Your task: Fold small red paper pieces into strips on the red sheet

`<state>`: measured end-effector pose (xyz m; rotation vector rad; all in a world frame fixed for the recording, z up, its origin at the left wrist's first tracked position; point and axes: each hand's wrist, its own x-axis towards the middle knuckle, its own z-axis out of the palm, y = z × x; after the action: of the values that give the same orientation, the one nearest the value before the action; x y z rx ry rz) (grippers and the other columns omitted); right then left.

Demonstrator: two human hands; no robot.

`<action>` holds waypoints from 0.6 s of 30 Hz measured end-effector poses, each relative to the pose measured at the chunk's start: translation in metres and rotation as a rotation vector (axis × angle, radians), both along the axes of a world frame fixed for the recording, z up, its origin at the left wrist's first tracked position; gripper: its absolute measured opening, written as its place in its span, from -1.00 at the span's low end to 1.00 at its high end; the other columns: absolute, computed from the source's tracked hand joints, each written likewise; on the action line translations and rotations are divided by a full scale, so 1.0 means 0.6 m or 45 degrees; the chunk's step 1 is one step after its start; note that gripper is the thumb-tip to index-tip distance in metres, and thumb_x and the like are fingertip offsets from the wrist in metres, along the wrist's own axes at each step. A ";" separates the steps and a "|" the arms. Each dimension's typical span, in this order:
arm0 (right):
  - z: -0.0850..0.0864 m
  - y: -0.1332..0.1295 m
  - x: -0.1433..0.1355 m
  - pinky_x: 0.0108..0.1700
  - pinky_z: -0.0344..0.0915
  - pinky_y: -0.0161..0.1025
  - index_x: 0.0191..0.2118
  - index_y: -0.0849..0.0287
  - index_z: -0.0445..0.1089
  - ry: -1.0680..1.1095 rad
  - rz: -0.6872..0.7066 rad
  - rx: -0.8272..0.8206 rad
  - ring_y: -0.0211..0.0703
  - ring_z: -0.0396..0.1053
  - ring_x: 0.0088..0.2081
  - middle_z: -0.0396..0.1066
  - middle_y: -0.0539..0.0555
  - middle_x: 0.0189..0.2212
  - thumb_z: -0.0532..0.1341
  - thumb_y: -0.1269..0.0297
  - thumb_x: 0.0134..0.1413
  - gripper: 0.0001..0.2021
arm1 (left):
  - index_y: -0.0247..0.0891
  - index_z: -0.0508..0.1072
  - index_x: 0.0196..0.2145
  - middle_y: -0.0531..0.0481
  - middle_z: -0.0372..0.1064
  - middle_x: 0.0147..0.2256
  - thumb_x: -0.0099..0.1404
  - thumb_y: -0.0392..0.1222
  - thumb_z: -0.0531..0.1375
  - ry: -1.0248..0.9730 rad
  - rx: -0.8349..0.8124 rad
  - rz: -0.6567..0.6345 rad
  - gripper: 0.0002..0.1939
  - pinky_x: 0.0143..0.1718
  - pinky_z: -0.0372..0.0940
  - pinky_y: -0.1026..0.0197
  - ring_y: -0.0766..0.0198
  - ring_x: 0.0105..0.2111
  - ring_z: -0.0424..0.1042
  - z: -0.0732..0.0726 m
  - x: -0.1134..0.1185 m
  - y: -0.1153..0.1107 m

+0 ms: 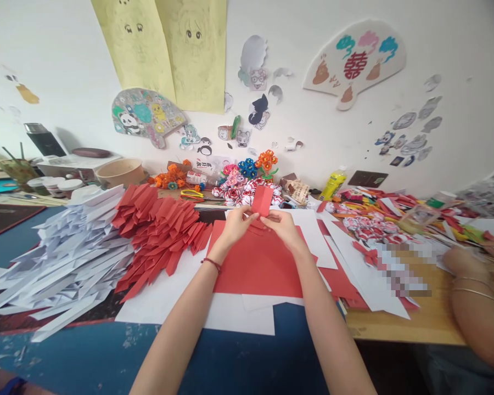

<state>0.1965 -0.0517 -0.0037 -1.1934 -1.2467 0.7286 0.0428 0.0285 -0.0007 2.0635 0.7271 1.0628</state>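
Between my two hands, above the desk, is a red paper strip (263, 201) standing upright. My left hand (239, 224) pinches its lower left side, and my right hand (280, 225) pinches the lower right side. Below them lies a large red paper sheet (257, 266), with small red pieces near its top edge under my fingers. White paper sheets (239, 318) stick out from beneath the red one. To the left rests a heap of folded red paper strips (160, 227), beside a bigger heap of folded white paper strips (74, 258).
Red-and-white paper flowers (247, 193) and scissors with yellow handles (191, 193) are behind my hands. A yellow bottle (333, 184) stands by the wall. At right, a co-worker's arm (473, 299) rests near a cluttered wooden table (407, 323). A round wooden container (121, 173) sits back left.
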 end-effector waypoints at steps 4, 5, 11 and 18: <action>-0.001 0.002 0.000 -0.37 0.31 -0.25 -0.19 0.20 0.55 -0.004 -0.005 -0.010 -0.05 0.46 -0.31 0.55 0.15 -0.24 0.35 0.06 -0.06 -0.65 | -0.27 0.45 -0.41 0.02 0.45 -0.43 0.26 -0.12 0.19 0.032 0.017 0.045 -0.82 -0.35 0.15 0.28 0.32 -0.44 0.33 0.006 -0.001 -0.005; -0.001 0.002 0.000 -0.38 0.30 -0.25 -0.20 0.21 0.56 -0.004 -0.010 -0.019 -0.06 0.46 -0.33 0.55 0.15 -0.26 0.35 0.05 -0.07 -0.64 | -0.28 0.46 -0.43 0.03 0.44 -0.45 0.26 -0.12 0.19 0.034 0.024 0.059 -0.82 -0.35 0.15 0.28 0.32 -0.44 0.32 0.007 -0.001 -0.006; 0.002 -0.001 -0.002 -0.34 0.32 -0.23 -0.27 0.23 0.55 -0.003 -0.031 -0.026 -0.09 0.45 -0.36 0.55 0.14 -0.33 0.35 0.02 -0.08 -0.64 | -0.29 0.44 -0.47 0.04 0.41 -0.49 0.26 -0.17 0.17 0.047 0.052 0.092 -0.81 -0.36 0.14 0.28 0.32 -0.44 0.32 0.010 0.000 -0.009; 0.007 -0.006 -0.005 -0.31 0.35 -0.24 -0.19 0.21 0.54 -0.002 0.038 -0.003 -0.09 0.45 -0.31 0.54 0.15 -0.25 0.33 0.09 -0.02 -0.68 | -0.29 0.43 -0.47 0.04 0.41 -0.48 0.25 -0.22 0.15 0.079 0.058 0.082 -0.83 -0.39 0.10 0.29 0.33 -0.45 0.30 0.013 0.000 -0.013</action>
<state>0.1936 -0.0553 0.0005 -1.1799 -1.2677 0.7509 0.0430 0.0204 0.0071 2.1329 0.8119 1.0640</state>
